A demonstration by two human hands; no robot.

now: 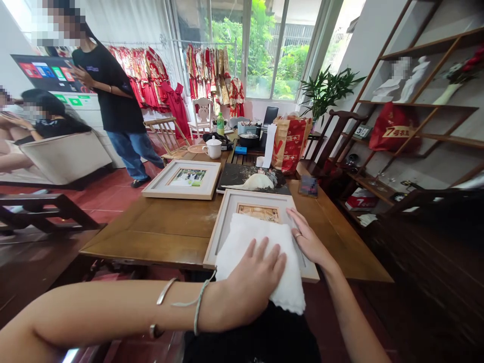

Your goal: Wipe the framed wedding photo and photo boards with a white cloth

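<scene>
two hands (247, 282) (312, 244), left on one white cloth (236, 242), two picture frames (224, 217) (185, 177)

Most legible thing here is the red bag (395, 132) up on the shelf: its pale label says "7号衣", plus something after that I can't make out. The red and white box (362, 199) lower down has a big 7 on it too. The little card (362, 132) by the bag shows a 3, and the mark next to it is too small for me to call. The red and brown paper bag (293, 151) on the table has W-shaped lettering. The framed sheet (260, 212) has a heading line, way too tiny to read, same with the print on the black T-shirt (109, 88).
</scene>
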